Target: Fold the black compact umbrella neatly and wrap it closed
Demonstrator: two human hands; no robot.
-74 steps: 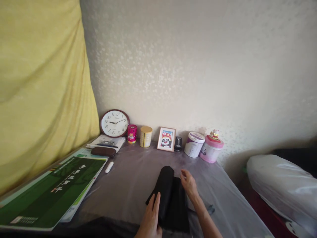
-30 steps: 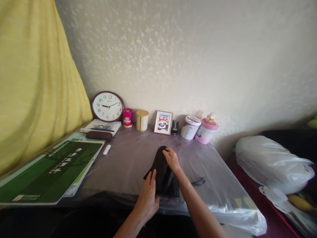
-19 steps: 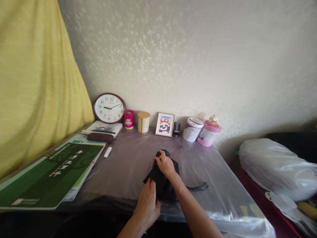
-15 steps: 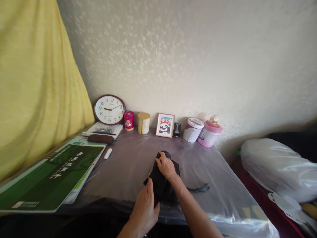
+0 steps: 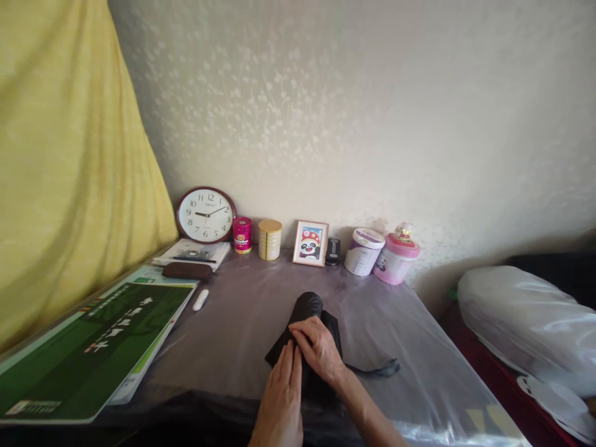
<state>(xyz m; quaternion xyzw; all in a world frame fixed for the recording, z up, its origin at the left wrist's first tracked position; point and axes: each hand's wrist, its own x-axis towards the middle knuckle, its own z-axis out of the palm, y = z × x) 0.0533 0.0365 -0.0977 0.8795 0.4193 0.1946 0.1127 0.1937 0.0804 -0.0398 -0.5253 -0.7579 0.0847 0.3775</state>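
Observation:
A black cloth bundle that looks like a folding umbrella (image 5: 308, 304) lies on the table in front of me, its rounded end pointing away. Loose fabric flaps spread to its left and right, and a thin black strap (image 5: 379, 370) trails off to the right. My left hand (image 5: 285, 385) lies flat along the near left part of the fabric, fingers straight and close together. Just above it, my right hand (image 5: 317, 347) has its thumb and fingers pinched on the fabric over the middle. The lower end of the bundle is partly hidden by my hands.
Green booklets (image 5: 97, 347), a brown case (image 5: 187, 270) and a white oval object (image 5: 200, 300) are at left. Along the wall stand a clock (image 5: 207, 215), a pink can (image 5: 242, 234), a yellow-lidded tin (image 5: 270, 239), a panda picture frame (image 5: 310, 243) and two tubs (image 5: 364, 251).
My right hand has drawn back from the rounded end toward me, uncovering it. My left hand has turned from gripping the side to lying flat on the fabric. The view has tilted slightly up.

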